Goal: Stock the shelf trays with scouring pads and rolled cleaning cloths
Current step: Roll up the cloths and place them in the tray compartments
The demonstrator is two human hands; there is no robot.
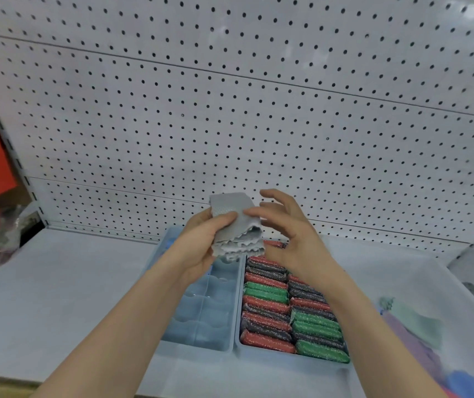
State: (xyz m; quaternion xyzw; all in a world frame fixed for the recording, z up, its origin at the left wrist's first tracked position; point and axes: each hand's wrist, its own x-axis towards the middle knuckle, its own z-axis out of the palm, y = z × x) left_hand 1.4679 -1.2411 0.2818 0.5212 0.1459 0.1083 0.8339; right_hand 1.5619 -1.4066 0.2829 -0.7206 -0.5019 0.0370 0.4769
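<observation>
My left hand (pixel 201 245) grips a folded grey cleaning cloth (pixel 234 222) in the air above the trays, thumb across its front. My right hand (pixel 287 225) is beside it with fingers spread, its index fingertip touching the cloth's right edge. Below stands a pale blue tray with dividers (pixel 201 311), holding nothing that I can see. To its right a second tray (pixel 293 359) is packed with two rows of red, green and dark scouring pads (pixel 267 311).
Loose flat cloths in green (pixel 414 323), purple (pixel 414 349) and blue (pixel 471 383) lie on the white shelf (pixel 57 297) at the right. A white pegboard (pixel 230 110) backs the shelf. A red panel and bagged goods sit at the far left.
</observation>
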